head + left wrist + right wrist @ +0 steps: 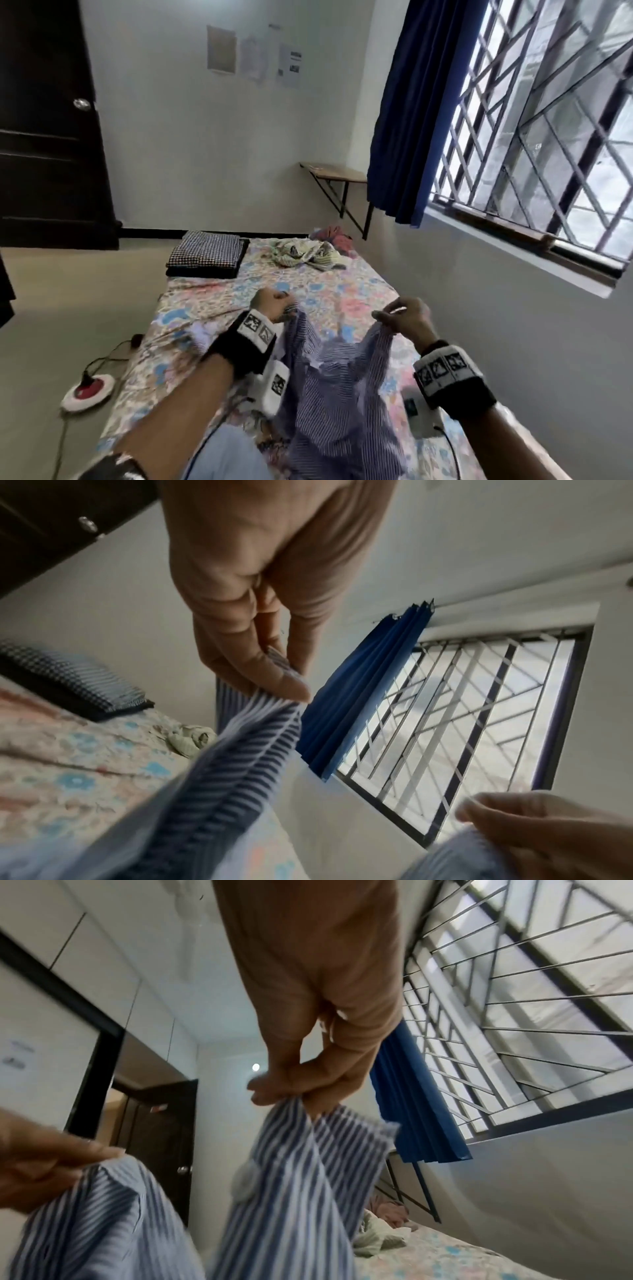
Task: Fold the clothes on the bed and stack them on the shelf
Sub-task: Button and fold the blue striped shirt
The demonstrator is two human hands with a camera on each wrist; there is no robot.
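Lengthwise downward, striped shirt (329,387) hanging.

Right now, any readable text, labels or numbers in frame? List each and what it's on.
None can be read.
Three paper sheets on the far wall: print too small and blurred.
Square markers on the left wristband and right wristband: black-and-white patterns, no letters legible.
Sign on the white panel in the right wrist view: blurred.
Small red label above the dark door: unreadable.
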